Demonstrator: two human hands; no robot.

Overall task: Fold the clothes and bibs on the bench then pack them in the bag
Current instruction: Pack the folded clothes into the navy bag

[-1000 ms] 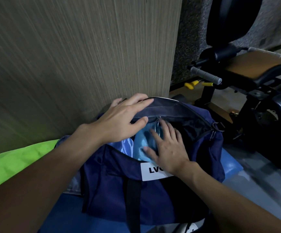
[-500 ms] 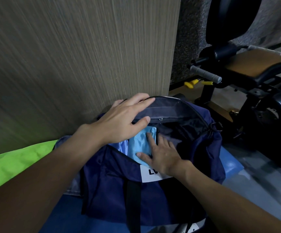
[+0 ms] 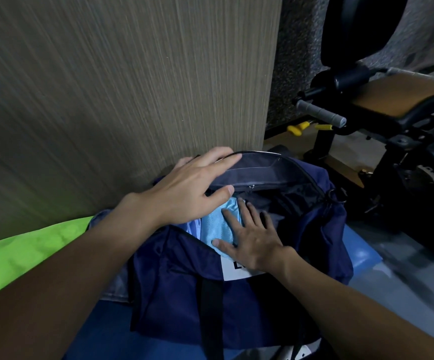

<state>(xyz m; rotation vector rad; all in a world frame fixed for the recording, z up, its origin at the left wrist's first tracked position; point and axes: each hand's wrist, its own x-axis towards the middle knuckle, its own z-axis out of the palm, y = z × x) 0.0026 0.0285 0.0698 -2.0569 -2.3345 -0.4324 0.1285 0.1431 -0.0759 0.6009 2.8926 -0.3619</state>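
Wall (image 3: 132,87) behind bag (image 3: 184,294); fingers (image 3: 218,157) flat: L hand (image 3: 184,190) on flap (image 3: 260,170), R hand (image 3: 252,240) on cloth (image 3: 213,224).

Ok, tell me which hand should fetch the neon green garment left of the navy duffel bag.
Probably left. The neon green garment lies on that side, by the left forearm. The left hand rests on the rim of the navy duffel bag; the right hand lies flat on light blue cloth inside.
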